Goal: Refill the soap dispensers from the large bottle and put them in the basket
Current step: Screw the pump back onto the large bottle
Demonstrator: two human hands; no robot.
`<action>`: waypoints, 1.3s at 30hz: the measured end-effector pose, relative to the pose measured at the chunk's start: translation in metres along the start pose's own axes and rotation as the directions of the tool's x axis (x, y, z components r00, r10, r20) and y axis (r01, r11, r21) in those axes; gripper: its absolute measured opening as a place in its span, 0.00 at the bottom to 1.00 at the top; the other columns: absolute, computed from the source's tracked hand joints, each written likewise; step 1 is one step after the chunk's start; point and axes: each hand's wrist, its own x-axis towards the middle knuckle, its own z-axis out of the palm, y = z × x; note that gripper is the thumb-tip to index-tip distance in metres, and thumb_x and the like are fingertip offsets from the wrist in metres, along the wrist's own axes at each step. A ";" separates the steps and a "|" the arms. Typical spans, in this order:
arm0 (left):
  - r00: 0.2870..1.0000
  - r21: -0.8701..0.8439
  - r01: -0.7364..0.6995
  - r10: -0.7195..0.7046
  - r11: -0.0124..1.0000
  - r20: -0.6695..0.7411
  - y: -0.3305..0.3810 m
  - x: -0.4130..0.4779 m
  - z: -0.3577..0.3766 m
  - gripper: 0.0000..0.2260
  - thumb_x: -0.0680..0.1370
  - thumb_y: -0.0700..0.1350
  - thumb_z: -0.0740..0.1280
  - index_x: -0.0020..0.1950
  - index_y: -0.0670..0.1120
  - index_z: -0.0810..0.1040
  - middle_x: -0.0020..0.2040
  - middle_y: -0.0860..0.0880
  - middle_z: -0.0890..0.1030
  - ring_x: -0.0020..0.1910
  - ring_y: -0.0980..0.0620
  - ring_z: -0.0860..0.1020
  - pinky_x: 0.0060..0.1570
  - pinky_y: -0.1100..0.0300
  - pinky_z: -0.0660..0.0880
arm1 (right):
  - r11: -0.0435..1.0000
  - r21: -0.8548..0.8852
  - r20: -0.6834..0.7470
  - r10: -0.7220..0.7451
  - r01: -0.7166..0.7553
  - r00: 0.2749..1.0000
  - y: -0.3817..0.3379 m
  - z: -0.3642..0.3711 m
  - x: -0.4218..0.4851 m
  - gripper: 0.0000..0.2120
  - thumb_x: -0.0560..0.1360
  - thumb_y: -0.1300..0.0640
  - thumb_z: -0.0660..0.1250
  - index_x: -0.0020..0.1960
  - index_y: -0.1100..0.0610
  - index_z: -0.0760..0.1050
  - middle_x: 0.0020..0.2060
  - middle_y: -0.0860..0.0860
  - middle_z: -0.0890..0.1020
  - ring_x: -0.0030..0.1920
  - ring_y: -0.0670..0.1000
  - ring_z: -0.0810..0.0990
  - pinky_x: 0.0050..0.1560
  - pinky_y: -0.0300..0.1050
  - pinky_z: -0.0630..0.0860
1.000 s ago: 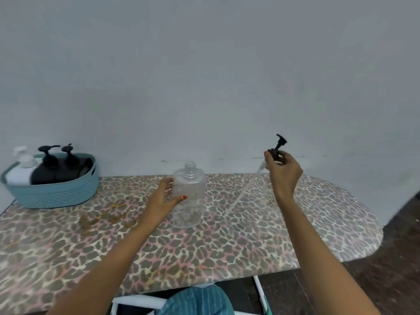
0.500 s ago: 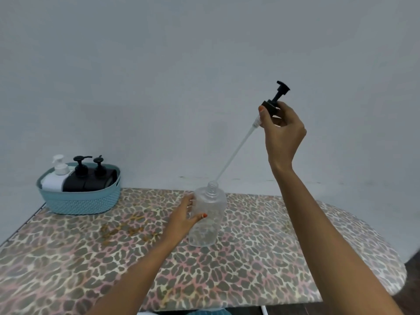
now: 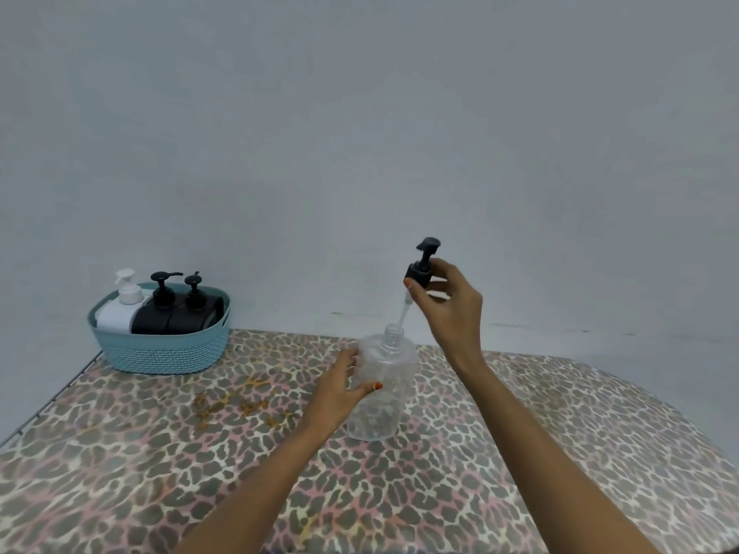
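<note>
Leopard-print bench (image 3: 520, 453) under a bare grey wall, left hand (image 3: 340, 387) wrapped around the clear dispenser bottle (image 3: 380, 393) right of the basket (image 3: 160, 349), right hand (image 3: 448, 301) pinching the black pump (image 3: 420, 269): keep its tube vertical into the neck, then twist.

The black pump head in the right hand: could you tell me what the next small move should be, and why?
Probably lower the pump head straight down: its tube tip sits in the clear bottle's open neck, the collar is well above it, and the left hand steadies the bottle.
</note>
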 end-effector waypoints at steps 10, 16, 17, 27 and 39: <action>1.000 -0.001 0.007 -0.007 1.000 0.002 0.000 -0.002 -0.001 0.23 0.70 0.49 0.72 0.61 0.53 0.65 0.55 0.57 0.72 0.56 0.59 0.72 0.51 0.71 0.69 | 0.991 -0.102 0.117 0.104 -0.092 0.988 0.036 0.013 -0.041 0.16 0.70 0.57 0.73 0.57 0.55 0.77 0.44 0.37 0.77 0.46 0.37 0.76 0.48 0.22 0.70; 1.000 0.005 0.005 -0.005 1.000 -0.001 -0.001 -0.002 -0.001 0.24 0.70 0.50 0.71 0.62 0.52 0.65 0.60 0.53 0.74 0.57 0.57 0.72 0.55 0.64 0.69 | 0.989 -0.078 0.109 0.136 -0.128 0.985 0.043 0.018 -0.050 0.15 0.69 0.58 0.74 0.53 0.49 0.75 0.43 0.34 0.77 0.45 0.34 0.76 0.47 0.20 0.68; 1.000 0.005 0.005 -0.005 1.000 -0.002 -0.001 -0.003 -0.001 0.25 0.70 0.50 0.71 0.63 0.51 0.66 0.61 0.52 0.74 0.58 0.57 0.72 0.56 0.63 0.69 | 0.989 -0.071 0.104 0.139 -0.132 0.985 0.043 0.018 -0.051 0.15 0.69 0.58 0.74 0.52 0.48 0.74 0.43 0.33 0.76 0.45 0.33 0.76 0.47 0.20 0.69; 1.000 0.001 0.028 -0.028 1.000 -0.009 -0.002 -0.003 -0.002 0.26 0.70 0.51 0.72 0.64 0.51 0.66 0.57 0.56 0.73 0.56 0.58 0.72 0.54 0.65 0.68 | 0.981 -0.060 0.165 0.191 -0.183 0.968 0.044 0.023 -0.045 0.14 0.70 0.60 0.71 0.54 0.52 0.75 0.42 0.37 0.77 0.43 0.32 0.77 0.46 0.21 0.70; 1.000 0.009 0.024 -0.024 1.000 -0.020 0.000 -0.004 -0.001 0.25 0.69 0.50 0.72 0.63 0.51 0.66 0.58 0.55 0.74 0.57 0.58 0.72 0.54 0.65 0.69 | 0.975 -0.085 0.168 0.218 -0.206 0.961 0.043 0.020 -0.039 0.15 0.66 0.58 0.76 0.45 0.54 0.70 0.39 0.40 0.77 0.40 0.36 0.77 0.38 0.23 0.70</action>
